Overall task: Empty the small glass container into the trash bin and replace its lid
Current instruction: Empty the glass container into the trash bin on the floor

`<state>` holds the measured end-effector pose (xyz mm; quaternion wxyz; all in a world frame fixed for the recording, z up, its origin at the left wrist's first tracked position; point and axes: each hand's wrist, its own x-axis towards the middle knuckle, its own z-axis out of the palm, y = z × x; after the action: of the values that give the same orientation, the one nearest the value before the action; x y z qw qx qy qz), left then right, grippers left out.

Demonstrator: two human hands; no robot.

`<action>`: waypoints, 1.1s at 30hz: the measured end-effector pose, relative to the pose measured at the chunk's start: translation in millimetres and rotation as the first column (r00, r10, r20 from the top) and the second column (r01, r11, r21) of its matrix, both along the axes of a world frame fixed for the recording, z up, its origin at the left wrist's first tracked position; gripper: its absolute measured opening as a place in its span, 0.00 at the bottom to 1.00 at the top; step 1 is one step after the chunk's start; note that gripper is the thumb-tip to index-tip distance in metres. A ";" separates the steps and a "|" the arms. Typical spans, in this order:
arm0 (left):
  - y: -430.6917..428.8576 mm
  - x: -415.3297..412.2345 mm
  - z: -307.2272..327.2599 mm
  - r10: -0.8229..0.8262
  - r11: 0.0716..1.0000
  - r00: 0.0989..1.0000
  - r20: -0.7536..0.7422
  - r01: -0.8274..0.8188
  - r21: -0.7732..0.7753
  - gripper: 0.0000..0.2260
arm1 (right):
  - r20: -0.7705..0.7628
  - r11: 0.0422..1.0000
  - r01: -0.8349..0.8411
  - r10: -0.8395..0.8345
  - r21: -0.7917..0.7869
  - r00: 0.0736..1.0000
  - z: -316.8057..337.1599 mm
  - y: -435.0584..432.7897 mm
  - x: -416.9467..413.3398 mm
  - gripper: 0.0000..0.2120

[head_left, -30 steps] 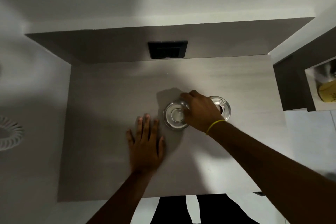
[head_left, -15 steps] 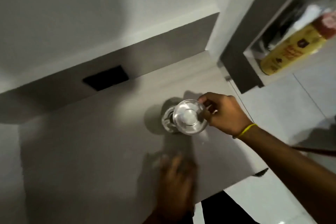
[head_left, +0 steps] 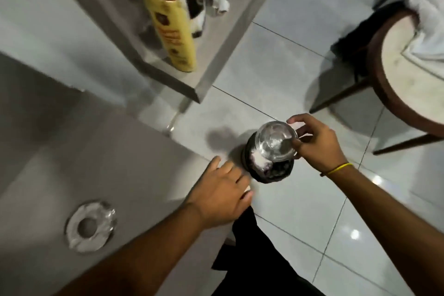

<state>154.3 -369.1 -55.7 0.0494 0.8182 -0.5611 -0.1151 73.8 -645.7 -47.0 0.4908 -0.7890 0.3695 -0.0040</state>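
The right hand (head_left: 314,144), with a thin yellow band at the wrist, holds the small clear glass container (head_left: 275,143) by its rim, thumb on the near edge and fingers curled over the far edge, directly above the small dark round trash bin (head_left: 269,170) that stands on the pale glossy floor tiles (head_left: 300,211) just off the right edge of the grey matte countertop (head_left: 101,156). The container looks level or only slightly tipped, with a whitish residue visible through the glass; whether anything is falling from it cannot be told. The left hand (head_left: 223,193) holds nothing, lying flat with fingers loosely spread on the counter's right edge, near the bin. The round clear glass lid (head_left: 90,224) with a knob at its centre lies on the counter at the near left, well apart from the container. A tall yellow spray can (head_left: 174,31) stands on a shelf at the far side, and a round wooden table (head_left: 408,74) sits at the far right. The emptying step appears to be in hand: the next move likely calls for tipping the container well over so its mouth faces into the bin, keeping it centred above the opening, before carrying it to the counter for the lid
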 end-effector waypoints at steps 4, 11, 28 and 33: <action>-5.4 -0.5 -2.5 -0.057 0.998 0.998 0.016 0.057 -0.009 0.12 | -0.048 0.982 -0.061 0.053 -0.178 0.997 -83.4 -28.5 -36.1 0.36; -4.9 7.1 -4.9 -0.093 0.994 0.987 0.133 0.100 -0.045 0.12 | -0.376 0.587 -0.585 0.450 -0.559 0.810 -224.9 -41.4 -41.4 0.45; -4.7 -4.6 -3.6 0.064 0.993 0.990 -0.128 -0.075 -0.086 0.08 | -0.628 0.039 -0.861 0.667 -0.508 0.401 -342.0 -39.4 -19.5 0.44; -2.1 -5.0 -3.7 0.072 0.989 0.989 -0.125 -0.087 -0.122 0.08 | -0.763 -0.103 -0.906 0.582 -0.411 0.280 -348.2 -32.9 -23.6 0.29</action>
<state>149.3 -371.2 -59.4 0.1397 0.8267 -0.5301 -0.1265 50.2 -678.6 -395.2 -0.1148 -0.9545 -0.1319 0.2415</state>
